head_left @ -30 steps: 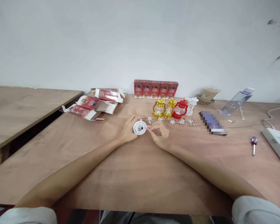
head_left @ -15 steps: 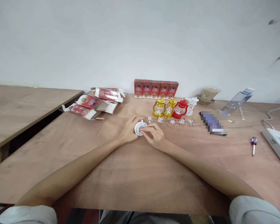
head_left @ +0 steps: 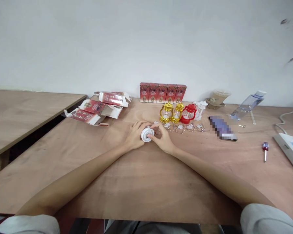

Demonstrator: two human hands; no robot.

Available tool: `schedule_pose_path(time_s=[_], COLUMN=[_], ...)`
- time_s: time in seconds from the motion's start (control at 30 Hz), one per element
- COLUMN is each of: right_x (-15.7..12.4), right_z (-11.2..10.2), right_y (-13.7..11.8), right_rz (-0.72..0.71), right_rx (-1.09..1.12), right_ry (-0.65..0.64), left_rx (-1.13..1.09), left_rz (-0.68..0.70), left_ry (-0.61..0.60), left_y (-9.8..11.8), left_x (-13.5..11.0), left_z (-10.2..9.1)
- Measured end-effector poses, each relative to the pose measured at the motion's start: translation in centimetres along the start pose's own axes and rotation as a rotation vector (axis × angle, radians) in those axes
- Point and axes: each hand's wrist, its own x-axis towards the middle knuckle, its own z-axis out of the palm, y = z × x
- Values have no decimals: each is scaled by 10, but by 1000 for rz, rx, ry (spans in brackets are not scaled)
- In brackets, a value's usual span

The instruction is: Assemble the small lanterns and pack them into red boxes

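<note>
A small white lantern (head_left: 144, 137) is held with its round, hollow underside turned toward me. My left hand (head_left: 136, 136) is closed around its left side. From the right, my right hand (head_left: 163, 139) grips it too, thumb pressed at the centre of the underside and fingers curled behind. Whatever small part lies under that thumb is hidden. Just beyond my right hand stand two gold lanterns (head_left: 166, 113), a red lantern (head_left: 188, 113) and another white lantern (head_left: 200, 111). In front of them lies a row of thin wire pieces with small white tags (head_left: 180, 127).
Several red printed boxes (head_left: 162, 93) stand against the wall. Opened, flattened boxes (head_left: 92, 110) lie at the left. To the right are a drink cup (head_left: 219, 97), a tilted water bottle (head_left: 249, 104), a phone (head_left: 222, 127), a screwdriver (head_left: 265, 151) and a white power strip (head_left: 289, 151).
My right hand's thumb has moved onto the middle of the lantern's underside, and its fingers have shifted from a pinch there to behind the rim. My left hand keeps its hold.
</note>
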Motion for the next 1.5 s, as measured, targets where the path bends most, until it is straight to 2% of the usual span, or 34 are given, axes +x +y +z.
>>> schedule_pose_path(time_s=[0.13,0.3,0.4,0.47,0.53,0.63,0.73,0.83,1.0,1.17,1.33,1.5], right_x=[0,0,-1,-1,2,10,20,27,33,36,36,34], right_z=[0,3,3,1,-5,-20,-32,-36,-31,-30,-33,-37], right_y=[3,5,5,4,4,10,18,25,27,26,31,36], right_rz=[31,57,52,17,-26,-73,-77,-6,-7,6,-24,-105], right_rx=[70,82,98,73,-36,-346,-675,-879,-1006,-1110,-1022,-588], right_ry=[-45,-18,-27,-1,81,176,102,-7,-169,-224,-129,82], left_rx=[15,39,-43,-128,-191,-237,-248,-254,-260,-254,-245,-232], left_rz=[24,15,19,4,-42,-98,-107,-127,-117,-120,-103,-85], left_ry=[9,-2,7,64,163,271,287,317,328,333,311,297], left_y=[-1,-2,-1,-2,-4,-8,-11,-13,-15,-14,-11,-11], left_x=[-1,-2,-1,1,2,3,3,3,3,3,3,2], left_z=[1,2,0,-1,-2,-1,2,4,7,7,5,4])
